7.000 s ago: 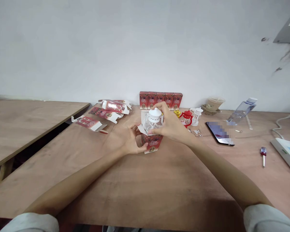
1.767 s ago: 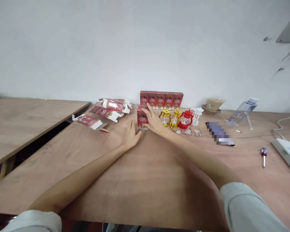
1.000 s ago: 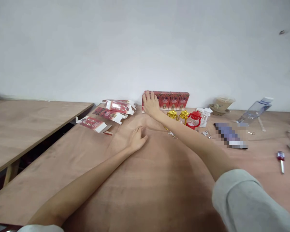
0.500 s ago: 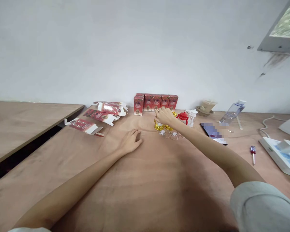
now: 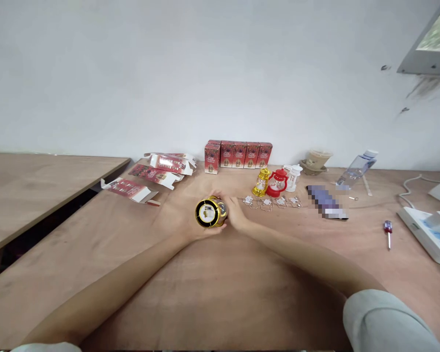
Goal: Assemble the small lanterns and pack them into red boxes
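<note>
A small gold lantern (image 5: 209, 212) lies tipped with its round base facing me, held between both hands at the middle of the wooden table (image 5: 220, 288). My left hand (image 5: 191, 226) cups it from the left and below. My right hand (image 5: 233, 214) grips it from the right. Behind them stand a second gold lantern (image 5: 261, 183), a red lantern (image 5: 277, 183) and a white lantern (image 5: 293, 177). Several small metal hangers (image 5: 271, 201) lie in a row in front of those lanterns.
A row of closed red boxes (image 5: 238, 155) stands against the wall. Flattened red boxes (image 5: 152, 173) lie at the back left. A phone (image 5: 326, 202), a bottle (image 5: 355, 170), a cup (image 5: 316, 160), a screwdriver (image 5: 388, 231) and a white device (image 5: 427, 233) sit at the right.
My right hand pushed a closed box into the row, then picked a gold lantern from the group and brought it toward me. My left hand has risen from the table and joined it on the lantern.
</note>
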Available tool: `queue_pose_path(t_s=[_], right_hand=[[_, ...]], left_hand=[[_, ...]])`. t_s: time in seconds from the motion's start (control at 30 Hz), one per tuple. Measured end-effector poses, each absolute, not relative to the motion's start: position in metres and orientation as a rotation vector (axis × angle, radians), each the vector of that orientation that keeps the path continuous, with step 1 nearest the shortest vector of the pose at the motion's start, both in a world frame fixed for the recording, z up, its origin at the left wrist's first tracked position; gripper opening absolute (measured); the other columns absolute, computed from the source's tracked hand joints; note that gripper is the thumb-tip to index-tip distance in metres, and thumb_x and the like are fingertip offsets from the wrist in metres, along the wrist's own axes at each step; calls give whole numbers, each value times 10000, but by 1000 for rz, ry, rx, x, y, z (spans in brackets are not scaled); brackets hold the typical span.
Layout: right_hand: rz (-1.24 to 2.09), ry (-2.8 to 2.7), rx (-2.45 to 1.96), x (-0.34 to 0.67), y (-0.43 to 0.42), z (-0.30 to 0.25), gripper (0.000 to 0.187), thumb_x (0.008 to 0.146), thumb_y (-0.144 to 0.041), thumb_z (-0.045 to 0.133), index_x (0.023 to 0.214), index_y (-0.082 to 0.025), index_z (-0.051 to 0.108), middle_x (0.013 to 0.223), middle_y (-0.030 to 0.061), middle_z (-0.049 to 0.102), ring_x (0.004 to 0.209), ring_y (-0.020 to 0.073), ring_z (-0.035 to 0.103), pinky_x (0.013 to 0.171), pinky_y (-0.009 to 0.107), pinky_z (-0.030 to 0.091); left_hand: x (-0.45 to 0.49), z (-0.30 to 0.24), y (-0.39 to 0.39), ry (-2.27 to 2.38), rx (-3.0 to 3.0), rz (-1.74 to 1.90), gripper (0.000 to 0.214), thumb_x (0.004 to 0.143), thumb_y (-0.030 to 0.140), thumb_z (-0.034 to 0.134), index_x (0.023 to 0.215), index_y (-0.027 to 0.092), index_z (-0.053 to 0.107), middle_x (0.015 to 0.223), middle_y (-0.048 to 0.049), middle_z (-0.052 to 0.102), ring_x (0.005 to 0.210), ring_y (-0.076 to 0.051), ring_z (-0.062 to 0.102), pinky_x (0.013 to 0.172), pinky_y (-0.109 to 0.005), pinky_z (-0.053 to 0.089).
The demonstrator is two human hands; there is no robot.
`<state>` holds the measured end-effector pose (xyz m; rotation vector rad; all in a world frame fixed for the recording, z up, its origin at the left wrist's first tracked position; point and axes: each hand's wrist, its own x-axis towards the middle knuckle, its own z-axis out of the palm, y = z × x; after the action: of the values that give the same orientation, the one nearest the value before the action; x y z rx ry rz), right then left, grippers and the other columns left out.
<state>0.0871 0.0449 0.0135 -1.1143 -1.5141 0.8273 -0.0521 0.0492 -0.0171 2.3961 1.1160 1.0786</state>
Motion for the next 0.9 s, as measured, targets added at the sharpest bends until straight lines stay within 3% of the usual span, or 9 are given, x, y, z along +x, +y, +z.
queue_pose_path(t_s=[0.1, 0.2, 0.27, 0.37, 0.57, 0.9], right_hand=[[799, -1547, -1055, 93, 37, 2, 265, 866, -341, 337, 811, -208, 559, 768, 17, 631, 793, 177, 595, 713, 283, 474], [546, -1747, -1107, 117, 34, -5, 203, 875, -300, 406, 994, -190, 528, 915, 69, 638, 845, 201, 598, 772, 336, 494], [229, -1930, -1138, 139, 33, -9, 278, 852, -206, 413, 1107, -158, 513, 1087, 139, 606, 1018, 248, 565, 905, 410, 464], [-94, -2028, -1230, 175, 34, -15, 381, 834, -105, 369, 1191, -125, 498, 1214, 173, 564, 1158, 281, 505, 1012, 459, 396], [-126, -1868, -1453, 223, 38, -18, 307, 839, -150, 460, 1132, -141, 551, 1088, 145, 643, 1084, 290, 539, 930, 443, 451], [6, -1980, -1618, 217, 55, -17, 219, 840, -243, 620, 1044, -192, 684, 970, 99, 693, 1013, 244, 565, 880, 376, 453]], left_hand=[[-53, -19, 51, 988, 2427, 1211, 716, 639, 433, 677, 1261, 193, 416, 1243, -99, 585, 1218, -299, 522, 1110, -497, 362], [-51, -12, 48, 958, 2456, 1168, 608, 636, 414, 680, 1171, 211, 474, 1150, -89, 638, 1129, -272, 584, 1062, -461, 414], [-49, -6, 44, 980, 2429, 1119, 553, 665, 384, 660, 1156, 214, 473, 1163, -93, 634, 1118, -259, 593, 1038, -432, 437], [-46, 2, 40, 1065, 2366, 1076, 525, 678, 333, 659, 1148, 205, 464, 1194, -92, 621, 1127, -254, 591, 1011, -403, 456], [-42, 4, 43, 1150, 2363, 996, 558, 678, 324, 674, 1167, 203, 433, 1202, -84, 615, 1132, -275, 592, 974, -405, 477], [-39, 4, 46, 1212, 2382, 841, 628, 652, 308, 695, 1197, 219, 398, 1200, -73, 616, 1106, -280, 612, 922, -422, 512]])
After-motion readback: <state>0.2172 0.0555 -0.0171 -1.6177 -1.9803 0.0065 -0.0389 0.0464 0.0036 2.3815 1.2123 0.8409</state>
